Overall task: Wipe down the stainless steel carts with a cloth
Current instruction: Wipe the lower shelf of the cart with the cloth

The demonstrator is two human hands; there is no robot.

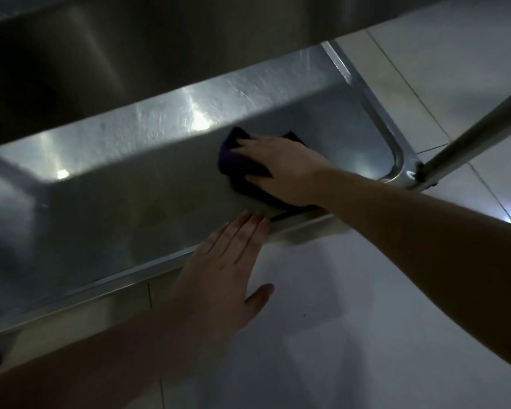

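Note:
A stainless steel cart's lower shelf (pixel 136 160) fills the middle of the view, with streaks shining on its far side. A dark purple cloth (pixel 236 163) lies on the shelf near its right end. My right hand (pixel 283 169) lies flat on top of the cloth, fingers stretched, pressing it onto the steel. My left hand (pixel 222 270) hovers with straight fingers over the shelf's near rim (pixel 124 280), fingertips reaching just past the rim; contact with the rim is not clear.
The cart's upper shelf (pixel 130 48) overhangs the far half of the view. A round steel leg (pixel 478 128) rises at the shelf's right corner. Pale floor tiles (pixel 351 305) lie to the right and near side.

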